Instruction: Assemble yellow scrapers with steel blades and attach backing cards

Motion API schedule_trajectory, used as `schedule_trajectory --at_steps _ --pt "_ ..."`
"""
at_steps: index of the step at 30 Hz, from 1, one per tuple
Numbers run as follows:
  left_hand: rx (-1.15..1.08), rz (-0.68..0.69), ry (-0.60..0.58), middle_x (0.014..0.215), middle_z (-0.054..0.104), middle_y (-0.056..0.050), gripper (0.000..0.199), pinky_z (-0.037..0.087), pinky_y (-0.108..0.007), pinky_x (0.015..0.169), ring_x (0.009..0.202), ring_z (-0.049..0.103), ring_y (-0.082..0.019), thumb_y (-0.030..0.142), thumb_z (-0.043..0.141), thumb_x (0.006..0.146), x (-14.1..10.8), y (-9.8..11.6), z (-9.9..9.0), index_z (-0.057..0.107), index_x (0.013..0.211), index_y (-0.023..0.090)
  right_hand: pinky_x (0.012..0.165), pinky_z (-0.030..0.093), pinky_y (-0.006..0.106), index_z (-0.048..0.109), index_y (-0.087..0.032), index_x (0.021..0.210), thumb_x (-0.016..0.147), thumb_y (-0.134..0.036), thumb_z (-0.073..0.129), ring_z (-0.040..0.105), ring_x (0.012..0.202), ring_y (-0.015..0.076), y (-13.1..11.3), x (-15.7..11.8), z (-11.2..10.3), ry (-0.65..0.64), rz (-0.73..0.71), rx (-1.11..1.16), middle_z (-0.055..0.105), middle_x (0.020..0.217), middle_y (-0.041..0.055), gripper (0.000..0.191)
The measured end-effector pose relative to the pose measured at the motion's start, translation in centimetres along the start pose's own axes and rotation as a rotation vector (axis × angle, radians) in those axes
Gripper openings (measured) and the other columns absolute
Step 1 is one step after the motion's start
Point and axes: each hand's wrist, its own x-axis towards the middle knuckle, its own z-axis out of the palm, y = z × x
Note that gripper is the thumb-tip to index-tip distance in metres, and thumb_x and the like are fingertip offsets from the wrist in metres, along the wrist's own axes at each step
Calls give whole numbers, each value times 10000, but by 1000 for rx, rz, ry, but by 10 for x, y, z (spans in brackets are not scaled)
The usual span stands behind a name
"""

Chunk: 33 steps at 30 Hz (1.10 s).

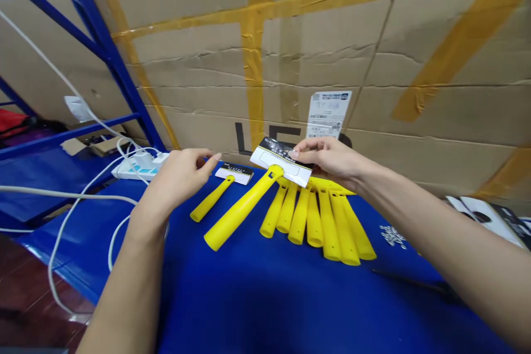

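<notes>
Yellow plastic handles (314,221) lie fanned near the far edge of the blue tabletop (265,304), with a larger handle (240,210) and a short handle (211,199) to their left. In the head view, the right hand (329,160) pinches a white-and-black printed card (282,160) between thumb and fingers, the card just over the larger handle's flared end (touching or not, I cannot tell). The left hand (178,177) is open, its fingers apart and nearest a small printed card (233,174) on the tabletop.

Loose metal rings (392,236) lie toward the right edge in no container, so a stray forearm could scatter them. A knock to the fan could push handles off the far edge, and a white cable (62,243) near the left edge could snag an arm. Behind, a taped cardboard carton (265,66) hides its contents.
</notes>
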Motion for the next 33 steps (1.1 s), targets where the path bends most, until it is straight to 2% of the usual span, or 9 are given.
schedule_trajectory --at_steps 2,5,8,11,15,21,24,28,33 --pt "83 -28 -163 1076 761 -139 499 476 -380 809 977 688 -316 499 378 968 5 -15 8 718 1089 155 644 548 258 638 -174 753 866 -178 688 664 684 129 2 14 16 -47 5 -82 719 763 44 124" --pt "59 -8 -294 1283 697 -136 548 462 -376 944 1174 637 -312 512 314 985 9 -26 27 671 1222 170 636 520 245 636 -181 740 873 -233 694 644 678 122 14 37 40 -64 -6 -265 700 739 16 154" --pt "52 -9 -403 1210 727 -122 573 503 -363 882 1063 688 -291 594 361 955 9 -26 42 598 1310 213 670 511 278 645 -173 739 890 -263 681 651 725 154 30 59 59 -10 -22 -511 684 721 16 179" --pt "79 7 -463 1226 709 -113 485 506 -359 878 1052 684 -276 495 466 938 10 -24 51 539 1357 261 815 536 356 673 -150 839 904 -255 680 667 891 187 42 70 71 34 -45 -770 708 890 43 123" --pt "125 16 -483 1245 680 -135 348 486 -385 930 1103 653 -287 361 451 947 15 -25 61 605 1233 236 911 539 428 681 -153 1047 954 -324 638 658 1027 206 48 71 82 20 -65 -1027 689 1112 74 199" --pt "152 -3 -489 1221 670 -123 295 471 -370 951 1122 632 -281 231 499 886 18 -29 67 642 1144 230 899 557 426 650 -162 1185 969 -345 618 662 1044 216 46 77 89 -15 -74 -1217 663 1206 96 284" --pt "152 3 -472 1182 658 -135 308 467 -404 959 1088 628 -294 352 448 936 16 -24 65 651 1124 217 909 554 436 643 -158 1202 967 -344 622 658 1060 223 44 78 90 -14 -110 -1255 656 1221 102 301" --pt "160 20 -431 1179 601 -150 523 457 -503 957 1063 588 -348 642 390 914 10 -14 63 694 995 225 910 552 446 616 -168 1254 976 -351 606 655 1068 228 45 71 90 -22 -209 -1237 648 1238 101 333" --pt "139 134 -343 1266 524 -163 445 449 -515 962 1164 509 -371 592 487 900 6 -8 70 667 789 201 907 545 436 665 -162 1143 975 -375 599 660 1045 215 50 60 82 -122 -292 -1222 680 1170 86 280"
